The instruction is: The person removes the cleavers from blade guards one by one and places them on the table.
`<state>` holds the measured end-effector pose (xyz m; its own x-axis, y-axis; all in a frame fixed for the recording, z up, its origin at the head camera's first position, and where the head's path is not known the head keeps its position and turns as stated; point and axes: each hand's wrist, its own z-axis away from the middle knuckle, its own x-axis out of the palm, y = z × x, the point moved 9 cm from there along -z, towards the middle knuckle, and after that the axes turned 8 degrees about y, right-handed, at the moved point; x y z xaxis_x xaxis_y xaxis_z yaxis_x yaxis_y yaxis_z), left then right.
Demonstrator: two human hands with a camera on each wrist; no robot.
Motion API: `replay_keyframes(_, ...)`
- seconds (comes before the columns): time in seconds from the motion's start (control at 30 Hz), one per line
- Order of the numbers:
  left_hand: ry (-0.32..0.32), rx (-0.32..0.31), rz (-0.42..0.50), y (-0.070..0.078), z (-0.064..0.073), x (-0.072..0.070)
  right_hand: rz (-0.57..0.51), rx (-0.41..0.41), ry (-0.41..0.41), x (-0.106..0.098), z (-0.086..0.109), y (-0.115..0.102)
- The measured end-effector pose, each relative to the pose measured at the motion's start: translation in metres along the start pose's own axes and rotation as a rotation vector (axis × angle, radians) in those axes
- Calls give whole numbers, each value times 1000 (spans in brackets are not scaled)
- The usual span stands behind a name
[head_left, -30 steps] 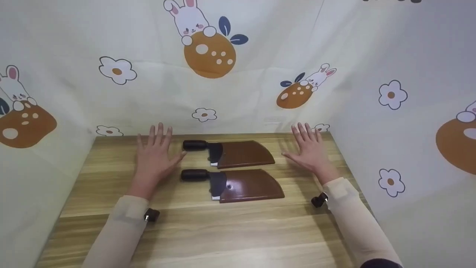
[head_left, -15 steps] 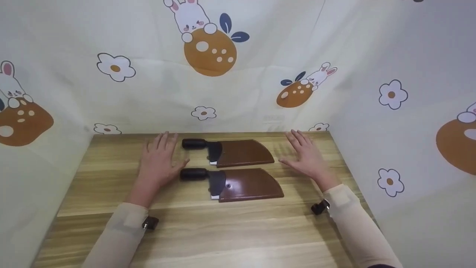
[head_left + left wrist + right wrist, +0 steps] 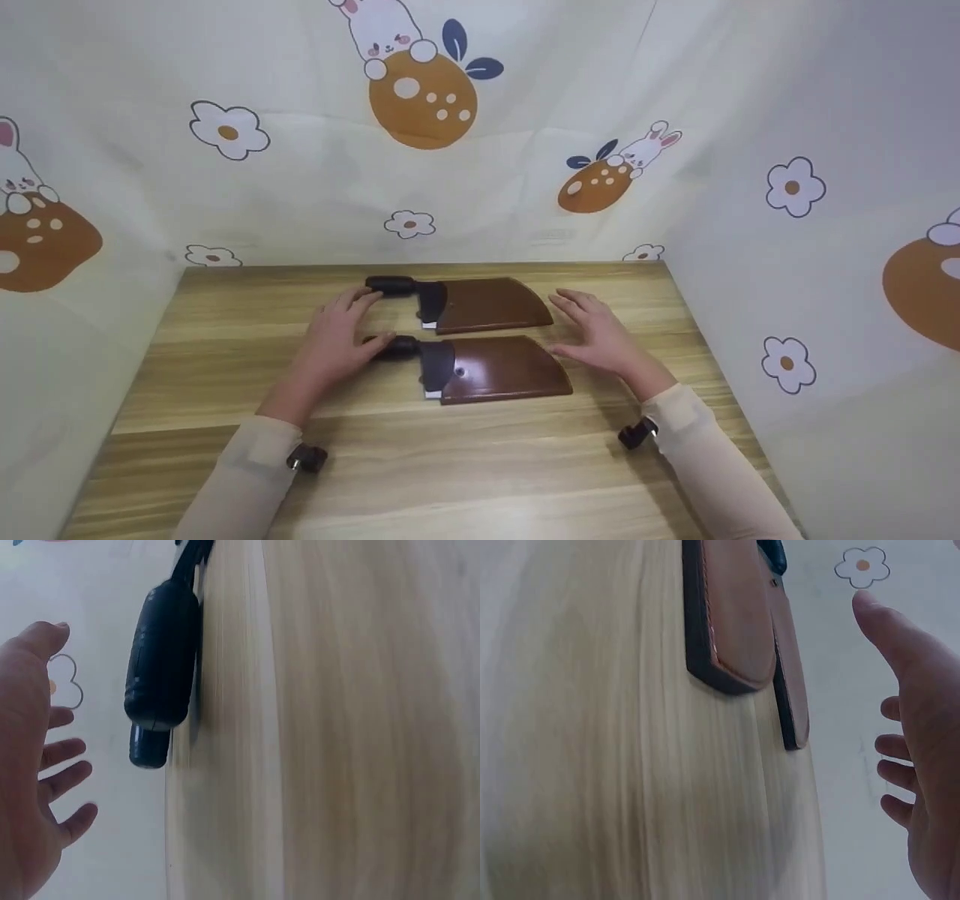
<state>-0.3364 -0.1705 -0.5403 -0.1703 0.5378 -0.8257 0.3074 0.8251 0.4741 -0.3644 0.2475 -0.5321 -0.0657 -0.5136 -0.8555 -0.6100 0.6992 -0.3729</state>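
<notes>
Two cleavers in brown leather sheaths lie one behind the other, black handles to the left. The far cleaver is near the back of the table; the near cleaver is in front of it. My left hand hovers by both handles, fingers relaxed and spread, its thumb over the near handle. In the left wrist view a gap shows between that hand and the black handle. By the sheath tips is my right hand, fingers loosely bent, holding nothing. Both sheath ends show in the right wrist view.
The wood-grain table is bounded by pale cloth walls printed with rabbits and flowers at the back and both sides. A small black device is strapped at the left wrist, another black device at the right.
Both hands have lowered and come inward toward the cleavers, the left toward the handles and the right toward the sheath tips. Their fingers are less straight than before. The cleavers stay put.
</notes>
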Motion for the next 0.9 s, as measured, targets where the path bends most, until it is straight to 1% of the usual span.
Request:
replay_keyframes(0.07,-5,20,41,4,0,4,-9,-16,-13,5,1,-6)
replay_keyframes(0.17,-33,45,118,8,1,13,-21,-39,-31,13,2,-17)
replay_keyframes(0.23,-58,55,173,10,2,20,-26,-51,-44,19,3,-25)
replay_keyframes(0.33,-96,50,235,11,3,28,-33,-62,-69,28,6,-35)
replay_keyframes(0.47,-123,47,261,14,3,36,-32,-75,-103,40,8,-45)
replay_keyframes(0.67,-122,43,304,14,4,42,-38,-96,-121,52,8,-58)
replay_keyframes(0.77,-118,49,297,15,5,46,-15,-118,-131,59,7,-65)
replay_keyframes(0.9,-115,84,281,19,5,51,21,-139,-161,69,5,-73)
